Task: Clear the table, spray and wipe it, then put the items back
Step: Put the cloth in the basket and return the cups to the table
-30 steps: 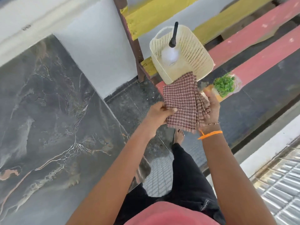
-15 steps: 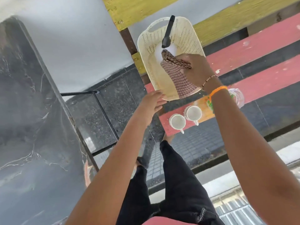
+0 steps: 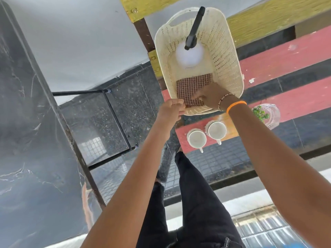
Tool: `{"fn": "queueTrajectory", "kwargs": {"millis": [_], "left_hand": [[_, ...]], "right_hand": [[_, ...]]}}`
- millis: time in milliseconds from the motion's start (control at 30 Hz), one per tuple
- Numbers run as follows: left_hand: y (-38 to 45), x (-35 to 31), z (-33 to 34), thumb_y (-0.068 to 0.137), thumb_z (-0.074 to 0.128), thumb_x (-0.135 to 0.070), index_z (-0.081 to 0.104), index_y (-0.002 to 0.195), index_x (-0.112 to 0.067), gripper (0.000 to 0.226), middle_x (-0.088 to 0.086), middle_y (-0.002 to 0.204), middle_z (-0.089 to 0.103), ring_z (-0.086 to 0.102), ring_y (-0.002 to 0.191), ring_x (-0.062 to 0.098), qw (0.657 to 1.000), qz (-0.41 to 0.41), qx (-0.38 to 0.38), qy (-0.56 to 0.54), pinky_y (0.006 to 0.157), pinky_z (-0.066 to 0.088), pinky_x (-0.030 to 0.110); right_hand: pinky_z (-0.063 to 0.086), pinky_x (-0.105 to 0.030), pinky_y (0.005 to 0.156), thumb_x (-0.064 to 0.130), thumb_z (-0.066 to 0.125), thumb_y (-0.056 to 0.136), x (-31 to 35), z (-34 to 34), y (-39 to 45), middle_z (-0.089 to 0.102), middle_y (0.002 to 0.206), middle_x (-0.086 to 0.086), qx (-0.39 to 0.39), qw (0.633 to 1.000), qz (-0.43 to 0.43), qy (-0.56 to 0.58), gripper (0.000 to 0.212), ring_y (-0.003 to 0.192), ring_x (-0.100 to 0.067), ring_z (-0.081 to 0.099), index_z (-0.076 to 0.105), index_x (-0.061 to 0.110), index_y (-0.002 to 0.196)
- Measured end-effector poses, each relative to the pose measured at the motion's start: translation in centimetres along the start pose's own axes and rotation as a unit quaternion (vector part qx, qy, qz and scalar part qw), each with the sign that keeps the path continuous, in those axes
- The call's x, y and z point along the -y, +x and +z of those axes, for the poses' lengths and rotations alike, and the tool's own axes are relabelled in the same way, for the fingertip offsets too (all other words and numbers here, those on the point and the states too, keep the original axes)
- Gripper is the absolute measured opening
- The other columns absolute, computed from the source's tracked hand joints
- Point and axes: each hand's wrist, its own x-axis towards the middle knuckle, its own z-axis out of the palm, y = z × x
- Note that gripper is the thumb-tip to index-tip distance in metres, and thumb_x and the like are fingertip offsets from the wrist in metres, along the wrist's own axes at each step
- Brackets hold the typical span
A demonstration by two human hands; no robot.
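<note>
A cream plastic basket (image 3: 231, 56) stands on a red bench (image 3: 290, 56). Inside it stands a white spray bottle (image 3: 189, 54) with a black nozzle, and a red checked cloth (image 3: 189, 85) lies flat on the basket floor. My right hand (image 3: 212, 95) reaches into the basket and rests on the cloth's near part; its fingers are blurred. My left hand (image 3: 172, 109) has its fingers curled at the basket's near rim. The dark marble table (image 3: 26, 140) fills the left side.
Two white cups (image 3: 196, 139) (image 3: 217, 130) sit on the bench's near plank just below the basket. A small green plant in a glass jar (image 3: 266, 114) stands to their right. The table's black metal frame (image 3: 114, 115) juts out between table and bench.
The cloth, held folded in both hands and then bunched in my right hand over the basket, now lies flat inside it. My left hand moved up to the basket rim.
</note>
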Motion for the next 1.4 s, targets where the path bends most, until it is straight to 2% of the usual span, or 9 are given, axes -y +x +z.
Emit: {"fn": "queueTrajectory", "kwargs": {"millis": [167, 267, 367, 500, 733, 833, 933, 1133, 1400], "left_hand": [[-0.2, 0.7, 0.8, 0.092, 0.043, -0.015, 0.057, 0.098, -0.02, 0.016, -0.002, 0.099, 0.063, 0.06, 0.08, 0.005, 0.996, 0.033, 0.0, 0.078, 0.083, 0.049, 0.028], [-1.0, 1.6, 1.2, 0.093, 0.046, -0.016, 0.058, 0.082, -0.021, 0.017, -0.003, 0.073, 0.058, 0.058, 0.066, 0.008, 0.994, 0.031, 0.024, 0.1, 0.076, 0.053, 0.027], [-1.5, 3.7, 1.8, 0.092, 0.048, -0.017, 0.057, 0.069, -0.014, 0.025, 0.0, 0.06, 0.052, 0.055, 0.056, 0.01, 0.991, -0.029, 0.069, 0.115, 0.072, 0.055, 0.027], [-2.4, 7.9, 2.9, 0.092, 0.044, -0.013, 0.051, 0.064, -0.013, 0.029, -0.004, 0.048, 0.048, 0.05, 0.046, 0.007, 0.975, -0.159, 0.11, 0.11, 0.054, 0.049, 0.021], [-2.6, 13.9, 5.6, 0.093, 0.046, -0.018, 0.054, 0.097, -0.016, 0.009, -0.002, 0.074, 0.051, 0.055, 0.069, 0.012, 0.971, -0.211, 0.07, 0.093, 0.076, 0.049, 0.033], [-1.8, 14.9, 7.1, 0.095, 0.044, -0.014, 0.047, 0.124, -0.014, 0.029, -0.001, 0.082, 0.055, 0.056, 0.075, 0.014, 0.968, -0.238, 0.077, -0.002, 0.086, 0.047, 0.037], [-1.1, 15.1, 8.4, 0.095, 0.042, -0.01, 0.043, 0.13, -0.008, 0.034, -0.001, 0.078, 0.054, 0.055, 0.07, 0.012, 0.966, -0.236, 0.067, -0.078, 0.088, 0.045, 0.035], [-0.1, 15.2, 8.7, 0.096, 0.042, -0.015, 0.054, 0.086, -0.013, 0.016, 0.0, 0.07, 0.05, 0.054, 0.067, 0.012, 0.971, -0.223, 0.038, -0.078, 0.085, 0.047, 0.032], [-1.4, 12.9, 3.5, 0.095, 0.033, -0.01, 0.043, 0.062, -0.013, 0.035, 0.002, 0.051, 0.03, 0.028, 0.031, 0.005, 0.997, -0.079, -0.003, -0.014, 0.03, 0.025, 0.011]], "right_hand": [[0.045, -0.037, 0.102, 0.001, 0.041, 0.089, 0.4, 0.3, -1.3, 0.067, 0.119, -0.005, -0.169, 0.966, 0.033, 0.194, 0.039, 0.114, -0.021, 0.06, 0.064, 0.015, 0.117], [0.048, -0.036, 0.092, 0.003, 0.043, 0.087, 0.7, 1.2, -4.1, 0.071, 0.105, -0.007, -0.269, 0.929, 0.043, 0.25, 0.031, 0.1, -0.022, 0.063, 0.067, 0.011, 0.106], [0.044, -0.021, 0.072, 0.003, 0.046, 0.085, 1.1, 3.6, -7.7, 0.07, 0.089, -0.007, -0.343, 0.892, 0.064, 0.287, 0.024, 0.078, -0.016, 0.06, 0.068, 0.009, 0.093], [0.041, -0.023, 0.067, 0.004, 0.047, 0.082, 1.7, 8.0, -11.6, 0.063, 0.081, 0.004, -0.415, 0.849, 0.116, 0.306, 0.02, 0.07, -0.013, 0.054, 0.067, 0.009, 0.085], [0.033, -0.029, 0.066, 0.008, 0.046, 0.088, 0.5, 15.6, -11.8, 0.065, 0.087, -0.01, -0.314, 0.788, 0.327, 0.416, 0.024, 0.088, -0.031, 0.058, 0.061, 0.012, 0.107], [0.026, -0.027, 0.064, 0.02, 0.04, 0.096, -0.1, 17.2, -10.8, 0.064, 0.103, -0.017, -0.269, 0.773, 0.354, 0.452, 0.028, 0.092, -0.03, 0.055, 0.052, 0.008, 0.118], [0.029, -0.028, 0.069, 0.025, 0.035, 0.099, -0.8, 18.0, -10.0, 0.061, 0.107, -0.022, -0.215, 0.794, 0.335, 0.46, 0.034, 0.102, -0.034, 0.055, 0.05, 0.003, 0.12], [0.038, -0.034, 0.076, 0.024, 0.034, 0.099, -1.4, 17.5, -9.4, 0.056, 0.09, -0.02, -0.13, 0.845, 0.305, 0.421, 0.035, 0.095, -0.033, 0.055, 0.059, 0.0, 0.095], [0.019, -0.033, 0.052, 0.015, 0.037, 0.095, 4.8, 14.3, -10.1, 0.041, 0.057, 0.0, -0.256, 0.847, 0.243, 0.398, 0.027, 0.065, -0.023, 0.04, 0.049, 0.007, 0.072]]}}
